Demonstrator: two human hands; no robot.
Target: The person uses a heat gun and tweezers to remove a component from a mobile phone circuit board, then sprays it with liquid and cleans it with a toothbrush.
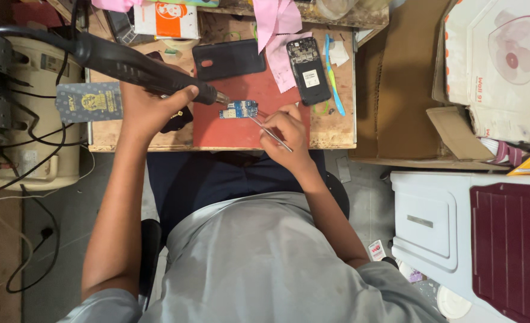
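My left hand [151, 107] grips a black hot-air gun [127, 63], its nozzle tip aimed at a small blue circuit board [238, 110] lying on a red mat [250, 122]. My right hand [289, 131] holds metal tweezers [265, 127], their tips touching the right side of the board. Just behind the mat lie an opened black phone [308, 70] with its insides showing and a black back cover [229, 58].
The small wooden bench [336, 128] also carries pink cloths [277, 24], a blue-green tool [335, 81] and a white box [166, 21]. A beige machine with black cables [31, 107] stands left. Cardboard boxes [396, 90] and a white cabinet [432, 221] stand right.
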